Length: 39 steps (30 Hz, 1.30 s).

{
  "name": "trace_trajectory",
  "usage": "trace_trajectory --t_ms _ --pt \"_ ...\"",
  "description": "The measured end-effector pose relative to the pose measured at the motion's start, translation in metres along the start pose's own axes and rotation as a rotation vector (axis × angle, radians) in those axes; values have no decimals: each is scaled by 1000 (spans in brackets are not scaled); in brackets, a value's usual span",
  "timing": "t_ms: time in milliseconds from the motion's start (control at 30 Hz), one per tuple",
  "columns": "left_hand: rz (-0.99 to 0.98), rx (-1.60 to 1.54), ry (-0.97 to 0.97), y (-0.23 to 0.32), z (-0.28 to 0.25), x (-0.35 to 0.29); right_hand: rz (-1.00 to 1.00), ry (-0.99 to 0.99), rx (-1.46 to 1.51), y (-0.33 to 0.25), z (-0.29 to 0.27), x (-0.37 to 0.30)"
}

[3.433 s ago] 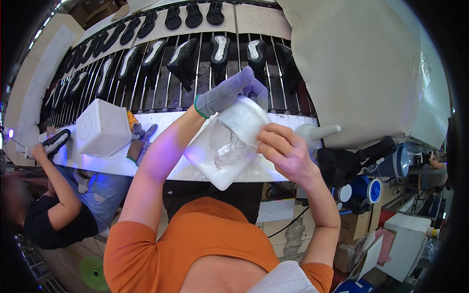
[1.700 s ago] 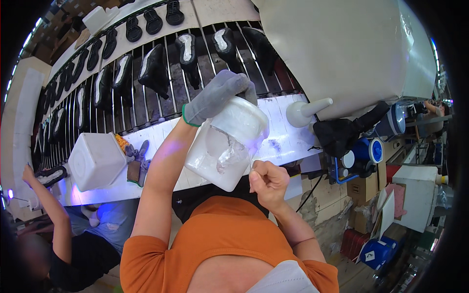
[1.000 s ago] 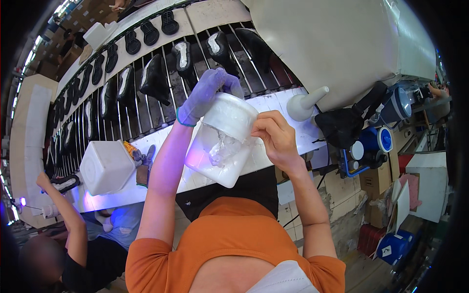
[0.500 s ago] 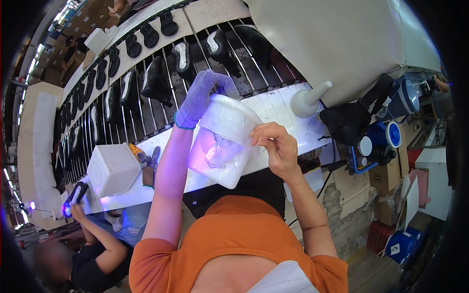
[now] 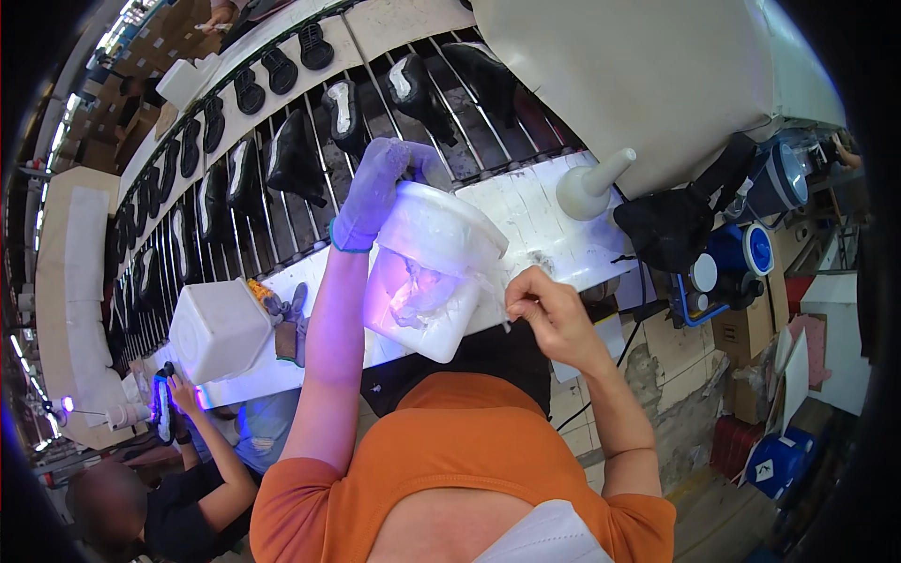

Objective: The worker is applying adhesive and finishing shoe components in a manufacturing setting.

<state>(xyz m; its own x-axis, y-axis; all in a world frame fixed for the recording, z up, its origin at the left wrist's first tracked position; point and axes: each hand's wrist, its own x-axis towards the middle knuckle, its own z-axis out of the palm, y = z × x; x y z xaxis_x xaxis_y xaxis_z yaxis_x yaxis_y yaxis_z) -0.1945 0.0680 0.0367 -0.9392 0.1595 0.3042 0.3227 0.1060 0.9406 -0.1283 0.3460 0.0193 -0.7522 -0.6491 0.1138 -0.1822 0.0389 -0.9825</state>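
Observation:
My left hand wears a grey-violet knit glove and grips the rim of a translucent white plastic tub, which is tipped over the bench edge. A wrinkled whitish film clings to the tub's side, and violet light falls on it. To the right of the tub, my bare right hand is closed in a pinch, apart from the tub. A tiny pale scrap shows below its fingertips, too small to name. The inside of the tub is hidden from here.
Black shoe uppers and soles ride a roller conveyor ahead. A white squeeze bottle stands on the bench at right. Left are another white container and a glove. A co-worker handles a shoe at lower left.
My right hand has come off the tub's side and moved right and down, still pinched. My left hand keeps its grip on the rim. The co-worker's hands and shoe have shifted.

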Motion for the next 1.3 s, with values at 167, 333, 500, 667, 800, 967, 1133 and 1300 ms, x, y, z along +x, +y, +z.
trace_trajectory --t_ms 167,333,500,667,800,967,1133,1300 --pt "-78 -71 100 0 1 -4 106 10 227 20 32 -14" --pt "-133 -84 423 16 9 -9 86 87 535 16 38 -7" --pt "-84 -39 744 13 6 -15 165 -270 406 -1 49 -15" --pt "-51 -118 725 5 -5 -23 97 229 542 9 30 -7" --pt "29 -157 697 7 -20 -44 8 394 391 13 10 19" --pt "41 -258 644 -3 -51 -81 -146 364 144 3 14 45" --pt "74 -416 767 -8 -56 -98 -157 239 9 0 30 59" --pt "89 -404 742 -11 -59 -107 -223 230 -66 -7 42 70"
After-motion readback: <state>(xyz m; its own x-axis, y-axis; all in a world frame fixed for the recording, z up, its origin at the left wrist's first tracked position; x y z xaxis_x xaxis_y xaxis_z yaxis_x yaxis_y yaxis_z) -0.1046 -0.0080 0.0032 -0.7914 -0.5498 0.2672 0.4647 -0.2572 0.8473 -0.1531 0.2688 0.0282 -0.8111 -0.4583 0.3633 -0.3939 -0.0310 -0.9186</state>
